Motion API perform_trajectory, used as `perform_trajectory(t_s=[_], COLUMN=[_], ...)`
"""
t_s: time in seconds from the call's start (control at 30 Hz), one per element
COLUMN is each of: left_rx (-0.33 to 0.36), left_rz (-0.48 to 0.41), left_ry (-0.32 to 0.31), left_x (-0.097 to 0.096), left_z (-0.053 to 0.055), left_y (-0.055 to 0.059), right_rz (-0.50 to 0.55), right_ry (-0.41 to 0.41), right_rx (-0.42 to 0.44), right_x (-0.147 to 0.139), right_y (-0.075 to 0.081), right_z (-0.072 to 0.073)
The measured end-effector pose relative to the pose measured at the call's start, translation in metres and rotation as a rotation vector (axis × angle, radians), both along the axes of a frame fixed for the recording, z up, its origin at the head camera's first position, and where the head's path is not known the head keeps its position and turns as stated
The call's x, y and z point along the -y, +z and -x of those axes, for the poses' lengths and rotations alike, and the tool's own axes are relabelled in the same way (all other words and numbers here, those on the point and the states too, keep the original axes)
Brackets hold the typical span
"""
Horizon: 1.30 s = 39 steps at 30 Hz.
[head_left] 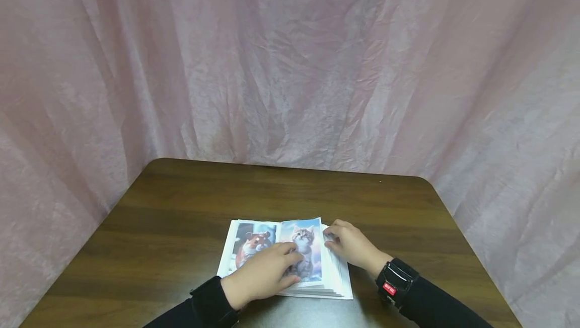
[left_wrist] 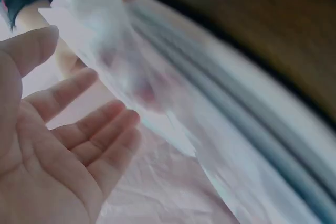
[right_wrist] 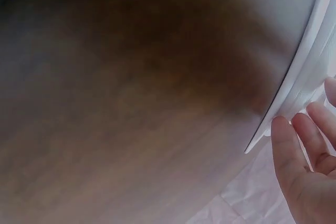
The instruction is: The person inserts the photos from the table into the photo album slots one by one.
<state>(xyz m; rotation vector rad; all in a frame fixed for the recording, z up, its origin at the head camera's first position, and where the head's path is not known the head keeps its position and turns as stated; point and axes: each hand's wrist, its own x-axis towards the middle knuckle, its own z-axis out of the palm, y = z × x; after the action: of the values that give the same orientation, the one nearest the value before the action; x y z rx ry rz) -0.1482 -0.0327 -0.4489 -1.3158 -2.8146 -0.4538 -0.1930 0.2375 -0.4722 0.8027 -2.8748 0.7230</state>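
An open picture book [head_left: 338,292] lies on the table, with a reddish-brown hamster picture [head_left: 251,244] on its left page and a grey kitten picture [head_left: 303,240] on its right page. My left hand [head_left: 265,271] is over the lower middle of the book, fingers extended across the kitten page. In the left wrist view its fingers [left_wrist: 68,90] are spread and slightly bent beside a raised, blurred page [left_wrist: 157,93]. At the right page's outer edge is my right hand [head_left: 352,245]. Its loosely bent fingertips [right_wrist: 281,127] are at the page edges; no pinch is visible.
The brown wooden table [head_left: 181,207] reaches around the book on all sides, with rounded far corners. A pinkish curtain [head_left: 290,66] hangs behind it and along both sides. A black band with a red label [head_left: 389,288] is on the right wrist.
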Motion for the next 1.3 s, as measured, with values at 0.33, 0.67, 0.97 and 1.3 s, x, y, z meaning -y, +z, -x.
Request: perform_trajectory(t_s=[0.33,0.67,0.97,1.3], left_rx=[0.002,0.210,0.450,0.651], left_rz=[-0.077,-0.159,-0.264,-0.426], left_ry=[0.222,0.610,0.673,0.665], left_x=[0.058,0.108,0.113,0.111], left_z=[0.026,0.039,0.044,0.042], left_y=[0.011,-0.008,-0.009,-0.006], right_rz=[-0.009,0.015,0.012,0.003], right_ry=[0.012,-0.009,-0.005,-0.011], right_rx=[0.043,0.089,0.084,0.093], right_x=[-0.001,-0.001,-0.003,-0.002], right_y=[0.005,0.005,0.010,0.006], right_z=[0.004,0.005,0.007,0.005])
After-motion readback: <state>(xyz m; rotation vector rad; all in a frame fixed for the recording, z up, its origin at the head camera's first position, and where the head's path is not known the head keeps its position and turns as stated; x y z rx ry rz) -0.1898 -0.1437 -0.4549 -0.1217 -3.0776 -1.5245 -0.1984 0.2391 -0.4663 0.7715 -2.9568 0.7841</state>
